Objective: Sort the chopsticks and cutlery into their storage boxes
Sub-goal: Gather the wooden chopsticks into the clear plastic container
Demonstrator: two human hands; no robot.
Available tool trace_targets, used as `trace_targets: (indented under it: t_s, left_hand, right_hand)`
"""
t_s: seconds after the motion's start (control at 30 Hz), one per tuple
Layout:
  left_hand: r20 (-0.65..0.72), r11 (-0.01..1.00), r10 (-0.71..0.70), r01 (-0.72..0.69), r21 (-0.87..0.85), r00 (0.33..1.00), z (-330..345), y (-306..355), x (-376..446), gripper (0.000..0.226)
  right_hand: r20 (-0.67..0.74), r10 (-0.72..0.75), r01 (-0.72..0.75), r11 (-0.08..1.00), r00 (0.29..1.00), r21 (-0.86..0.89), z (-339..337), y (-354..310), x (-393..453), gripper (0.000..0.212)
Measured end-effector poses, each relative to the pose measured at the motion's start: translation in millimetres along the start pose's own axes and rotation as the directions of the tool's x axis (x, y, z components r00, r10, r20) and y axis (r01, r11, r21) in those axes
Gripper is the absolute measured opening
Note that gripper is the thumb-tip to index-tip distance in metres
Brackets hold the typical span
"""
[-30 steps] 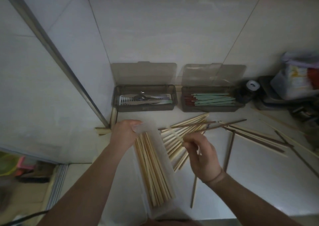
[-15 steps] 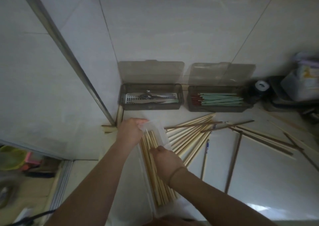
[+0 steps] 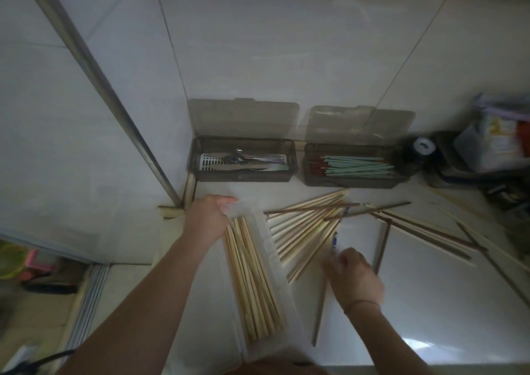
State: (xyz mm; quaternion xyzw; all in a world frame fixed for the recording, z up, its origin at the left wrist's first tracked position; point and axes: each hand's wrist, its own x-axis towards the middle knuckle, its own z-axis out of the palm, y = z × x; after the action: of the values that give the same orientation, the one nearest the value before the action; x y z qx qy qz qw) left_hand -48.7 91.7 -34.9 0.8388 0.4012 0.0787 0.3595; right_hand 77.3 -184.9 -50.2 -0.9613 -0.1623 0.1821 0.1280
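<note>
Leftward, left hand (image 3: 210,215) on clear box (image 3: 265,255) rim

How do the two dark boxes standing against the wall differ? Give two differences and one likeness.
The left box holds metal cutlery on a white slotted insert; the right box holds pale green chopsticks. The left box stands nearer the corner; the right box stands beside a dark jar. Both are smoky see-through plastic with lids raised.

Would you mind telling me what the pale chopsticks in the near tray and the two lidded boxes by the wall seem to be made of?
The pale chopsticks look like unfinished bamboo or light wood: matte, straw-coloured. The left box and right box look like smoky translucent plastic, since their contents show through the walls.
</note>
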Motion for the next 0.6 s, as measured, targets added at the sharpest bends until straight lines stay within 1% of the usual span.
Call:
trace_targets:
  t_s: [0.03, 0.07, 0.1, 0.13, 0.2, 0.23, 0.27, 0.3, 0.33, 0.4, 0.43, 0.47, 0.5, 0.53, 0.57, 0.6]
  left_hand:
    - [0.009, 1.0, -0.004, 0.003, 0.014, 1.0, 0.6, -0.2, 0.6, 0.027]
    - [0.02, 1.0, -0.015, 0.015, 0.019, 1.0, 0.9, -1.1, 1.4, 0.026]
    - [0.033, 1.0, -0.028, 0.028, 0.015, 0.999, 0.9, -1.2, 1.9, 0.027]
    - [0.041, 0.999, -0.042, 0.042, 0.005, 0.998, 0.2, 0.4, 1.7, 0.037]
    - [0.034, 0.999, -0.049, 0.05, -0.019, 0.998, -1.2, 4.8, -0.3, 0.066]
    - [0.03, 0.999, -0.048, 0.049, -0.023, 0.998, -1.3, 6.3, -1.1, 0.073]
    - [0.028, 0.998, -0.054, 0.055, -0.021, 0.998, -1.8, 7.3, -1.7, 0.075]
    - [0.028, 0.998, -0.058, 0.058, -0.016, 0.998, -1.8, 6.9, -1.5, 0.07]
    - [0.03, 0.998, -0.058, 0.058, -0.004, 0.998, -2.2, 6.8, -1.8, 0.061]
    - [0.034, 0.998, -0.054, 0.054, 0.018, 0.998, -2.6, 4.6, -1.4, 0.044]
    - [0.034, 0.998, -0.055, 0.054, 0.023, 0.998, -3.0, 4.2, -1.2, 0.038]
    - [0.031, 0.998, -0.052, 0.051, 0.033, 0.998, -3.3, 4.2, -1.1, 0.03]
    - [0.029, 0.998, -0.044, 0.043, 0.042, 0.999, -2.8, 3.7, -0.6, 0.023]
    - [0.024, 0.998, -0.04, 0.039, 0.05, 0.999, -2.4, 3.7, -0.3, 0.021]
    - [0.018, 0.998, -0.041, 0.04, 0.048, 0.999, -1.7, 3.0, -0.2, 0.022]
    - [0.013, 0.998, -0.053, 0.053, 0.045, 0.998, -1.2, 2.6, 0.0, 0.024]
  right_hand:
    - [0.071, 0.018, -0.014, 0.998, 0.997, -0.054, 1.3, 7.4, 1.7, 0.04]
    - [0.108, 0.008, 0.002, 0.996, 0.994, -0.092, 2.8, 11.5, 1.2, 0.042]
    - [0.12, -0.006, 0.019, 0.994, 0.993, -0.109, 4.8, 12.3, -1.2, 0.04]
    - [0.128, 0.0, 0.014, 0.994, 0.992, -0.106, 6.6, 11.9, -4.7, 0.033]
    - [0.144, 0.055, -0.042, 0.995, 0.988, -0.089, 6.6, 9.6, -11.6, 0.025]
    - [0.154, 0.073, -0.059, 0.994, 0.985, -0.091, 6.5, 10.3, -13.5, 0.024]
    - [0.172, 0.076, -0.06, 0.994, 0.982, -0.094, 6.0, 11.4, -14.4, 0.024]
    - [0.19, 0.066, -0.052, 0.996, 0.98, -0.077, 5.6, 12.9, -14.4, 0.023]
    - [0.201, 0.051, -0.047, 0.999, 0.978, -0.025, 4.1, 13.4, -14.3, 0.021]
    - [0.196, -0.002, -0.034, 0.983, 0.981, 0.18, -6.8, 7.9, -15.2, 0.014]
    - [0.168, -0.044, -0.011, 0.95, 0.985, 0.311, -17.5, 1.0, -16.7, 0.013]
    - [0.131, -0.097, 0.029, 0.893, 0.987, 0.448, -31.3, -9.1, -20.4, 0.013]
    - [0.079, -0.167, 0.092, 0.811, 0.983, 0.578, -47.5, -22.2, -26.0, 0.013]
    - [0.008, -0.251, 0.177, 0.706, 0.968, 0.686, -63.6, -35.8, -32.4, 0.013]
    - [-0.074, -0.331, 0.263, 0.575, 0.941, 0.775, -77.3, -47.9, -38.4, 0.014]
    - [-0.145, -0.41, 0.334, 0.436, 0.9, 0.836, -87.2, -59.1, -44.4, 0.017]
